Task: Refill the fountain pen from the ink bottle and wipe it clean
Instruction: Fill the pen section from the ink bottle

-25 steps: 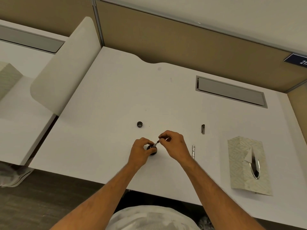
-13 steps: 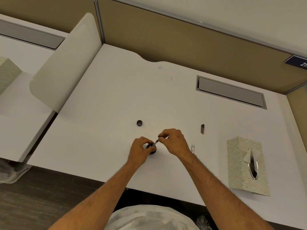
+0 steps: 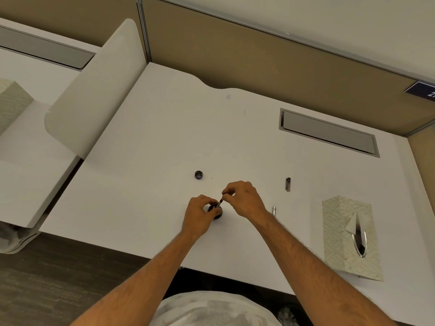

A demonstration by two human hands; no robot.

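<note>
**inkfan22:** so where's everything at? I can see the left hand (image 3: 200,211) curled around the small dark glass ink bottle (image 3: 217,212) near the front middle of the white counter (image 3: 146,161), fingers closed on its side

**nibnoob:** yep, and the right hand (image 3: 244,200) is pinching the thin dark fountain pen section (image 3: 220,203) by its upper end, thumb and forefinger closed on it. It's tilted, lower end pointing down into the bottle's mouth. Can't tell if the tip actually touches ink, way too small

**inkfan22:** the small round black bottle cap (image 3: 199,175) sits on the counter a bit behind the hands, open side up I think

**nibnoob:** the short dark pen cap with a clip (image 3: 288,184) lies off to the right, well apart from the bottle. The slim silver pen barrel (image 3: 274,210) lies just beside the right wrist, partly hidden by it

**inkfan22:** and the pale green patterned tissue box (image 3: 348,234) is at the far right, one tissue poking out of its slot
</note>
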